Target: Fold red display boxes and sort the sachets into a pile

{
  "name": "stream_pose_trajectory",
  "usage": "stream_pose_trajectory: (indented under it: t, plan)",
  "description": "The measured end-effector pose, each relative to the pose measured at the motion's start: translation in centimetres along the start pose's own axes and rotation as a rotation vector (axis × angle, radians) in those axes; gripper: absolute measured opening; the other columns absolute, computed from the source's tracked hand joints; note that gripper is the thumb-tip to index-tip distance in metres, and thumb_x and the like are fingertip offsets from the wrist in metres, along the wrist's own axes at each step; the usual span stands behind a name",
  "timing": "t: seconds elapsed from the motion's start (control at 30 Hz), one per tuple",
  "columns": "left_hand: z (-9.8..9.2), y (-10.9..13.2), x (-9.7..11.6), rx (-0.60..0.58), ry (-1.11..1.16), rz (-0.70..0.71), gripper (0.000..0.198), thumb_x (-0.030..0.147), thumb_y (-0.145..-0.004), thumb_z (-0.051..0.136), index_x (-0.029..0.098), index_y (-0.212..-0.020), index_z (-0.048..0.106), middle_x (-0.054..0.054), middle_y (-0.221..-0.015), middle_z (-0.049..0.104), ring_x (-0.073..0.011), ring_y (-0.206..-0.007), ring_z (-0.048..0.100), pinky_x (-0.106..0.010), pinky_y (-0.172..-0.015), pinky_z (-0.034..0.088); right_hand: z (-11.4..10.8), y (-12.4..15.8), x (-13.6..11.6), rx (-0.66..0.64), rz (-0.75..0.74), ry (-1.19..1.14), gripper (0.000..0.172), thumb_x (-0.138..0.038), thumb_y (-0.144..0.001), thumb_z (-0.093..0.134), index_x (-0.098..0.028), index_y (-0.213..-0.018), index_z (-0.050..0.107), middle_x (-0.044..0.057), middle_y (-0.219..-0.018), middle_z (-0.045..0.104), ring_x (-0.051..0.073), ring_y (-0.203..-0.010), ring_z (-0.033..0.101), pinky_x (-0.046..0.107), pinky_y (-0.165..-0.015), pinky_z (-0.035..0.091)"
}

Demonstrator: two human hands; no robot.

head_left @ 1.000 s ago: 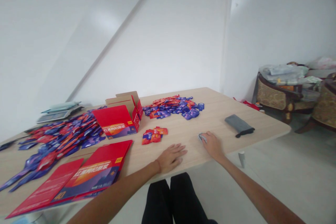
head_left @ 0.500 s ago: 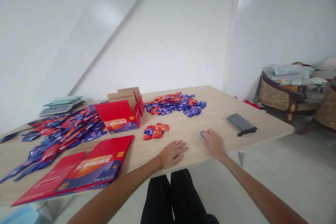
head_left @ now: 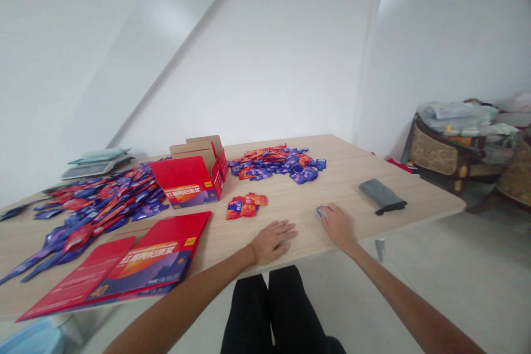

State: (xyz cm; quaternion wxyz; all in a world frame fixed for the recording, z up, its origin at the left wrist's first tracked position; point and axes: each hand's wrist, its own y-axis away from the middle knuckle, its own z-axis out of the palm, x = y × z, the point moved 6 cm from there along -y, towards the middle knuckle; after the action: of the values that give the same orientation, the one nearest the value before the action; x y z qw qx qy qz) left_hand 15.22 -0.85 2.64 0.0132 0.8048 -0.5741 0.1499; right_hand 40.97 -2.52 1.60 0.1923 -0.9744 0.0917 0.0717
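Observation:
My left hand (head_left: 272,242) lies flat on the wooden table near its front edge, fingers stretched out and holding nothing. To its right, my right hand (head_left: 338,224) rests on the tabletop with curled fingers around a small, rounded pale-grey object (head_left: 319,212), mostly covered, so its kind is unclear. Just beyond my left hand sits a little group of red and purple sachets (head_left: 244,206). An open red carton (head_left: 188,180) stands behind and left of these. Flattened red cartons (head_left: 145,265) lie stacked at the front left, one edge reaching the table's front.
A large heap of long sachets (head_left: 108,199) spreads over the left of the table, by a scale (head_left: 97,168). More small sachets (head_left: 277,161) are piled at the back. A grey pouch (head_left: 381,195) lies at right. An armchair (head_left: 440,149) holds plastic bags.
Both hands stay where they were, the right still on the small grey object. The view shifts very slightly; nothing on the table has visibly moved.

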Motion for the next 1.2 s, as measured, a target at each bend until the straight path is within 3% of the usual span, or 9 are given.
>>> stream_pose_trajectory:
  t: [1.2]
  plan:
    - [-0.48, 0.06, 0.39, -0.005, -0.007, -0.012, 0.054, 0.043, -0.105, 0.042, 0.033, -0.158, 0.042, -0.004, -0.166, 0.036, -0.0276, -0.155, 0.03, -0.052, -0.126, 0.025, -0.07, 0.15, -0.12, 0.013, -0.013, -0.001, 0.03, -0.024, -0.102, 0.047, -0.024, -0.121, 0.071, 0.007, -0.119, 0.065, 0.02, -0.107, 0.06, 0.028, -0.082, 0.04]
